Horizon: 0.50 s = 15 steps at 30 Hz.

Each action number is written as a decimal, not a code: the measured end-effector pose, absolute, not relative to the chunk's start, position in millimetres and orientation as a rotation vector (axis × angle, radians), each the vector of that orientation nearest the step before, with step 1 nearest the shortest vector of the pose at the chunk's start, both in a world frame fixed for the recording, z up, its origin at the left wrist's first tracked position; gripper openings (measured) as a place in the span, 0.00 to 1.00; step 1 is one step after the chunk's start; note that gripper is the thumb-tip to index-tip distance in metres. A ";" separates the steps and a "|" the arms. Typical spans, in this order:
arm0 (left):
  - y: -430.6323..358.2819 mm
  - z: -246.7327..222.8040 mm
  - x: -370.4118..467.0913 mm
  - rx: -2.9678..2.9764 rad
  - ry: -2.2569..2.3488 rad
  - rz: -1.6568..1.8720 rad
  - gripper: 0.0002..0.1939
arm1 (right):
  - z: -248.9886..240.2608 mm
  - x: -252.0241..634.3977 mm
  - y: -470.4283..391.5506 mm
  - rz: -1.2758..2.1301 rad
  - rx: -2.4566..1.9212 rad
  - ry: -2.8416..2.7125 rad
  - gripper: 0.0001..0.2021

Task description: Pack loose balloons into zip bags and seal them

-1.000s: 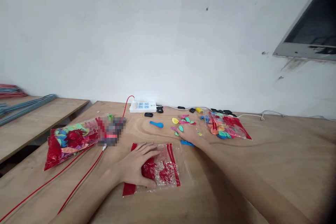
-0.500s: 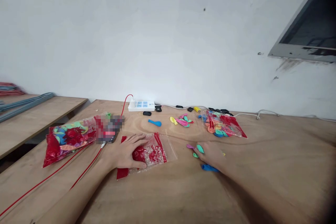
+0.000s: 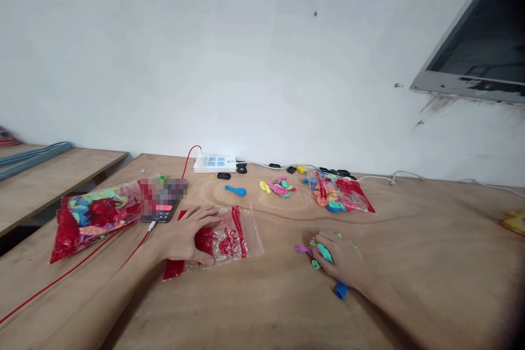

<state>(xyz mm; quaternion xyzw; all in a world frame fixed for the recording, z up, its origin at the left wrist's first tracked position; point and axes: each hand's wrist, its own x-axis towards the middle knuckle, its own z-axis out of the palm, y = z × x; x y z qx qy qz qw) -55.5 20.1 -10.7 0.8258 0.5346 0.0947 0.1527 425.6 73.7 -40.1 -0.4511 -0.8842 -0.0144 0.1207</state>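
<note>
My left hand (image 3: 192, 234) lies with spread fingers on a flat clear-and-red plastic bag (image 3: 229, 240), pressing its left part against the table. My right hand (image 3: 338, 257) is curled over a small bunch of balloons. A purple balloon (image 3: 302, 249), a green balloon (image 3: 325, 252) and a dark blue balloon (image 3: 340, 290) stick out from under it; the palm hides the rest. Beyond the hands lie a single blue balloon (image 3: 235, 191) and a little pile of yellow, pink and green balloons (image 3: 281, 188).
At left is a full bag of balloons (image 3: 98, 210), beside a phone (image 3: 168, 213) on a red cable. A second balloon bag (image 3: 344, 191) lies at back right. A white power strip (image 3: 215, 163) and small black pieces line the wall. Something yellow (image 3: 514, 221) shows at the right edge.
My right hand has slid right and a little nearer with the balloons under it. My left hand stays on the bag. The view has shifted slightly right.
</note>
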 end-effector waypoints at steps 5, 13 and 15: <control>9.7 -4.4 -36.4 2.389 1.653 0.322 0.61 | -8.5 413.7 82.1 -0.097 -1.285 -2.571 0.20; 6.6 -29.0 -18.5 2.552 1.499 0.399 0.40 | 14.7 359.6 168.0 0.041 -1.179 -2.485 0.28; 8.2 -34.8 -20.0 2.538 1.489 0.364 0.40 | 7.8 338.7 196.2 0.046 -1.407 -2.444 0.33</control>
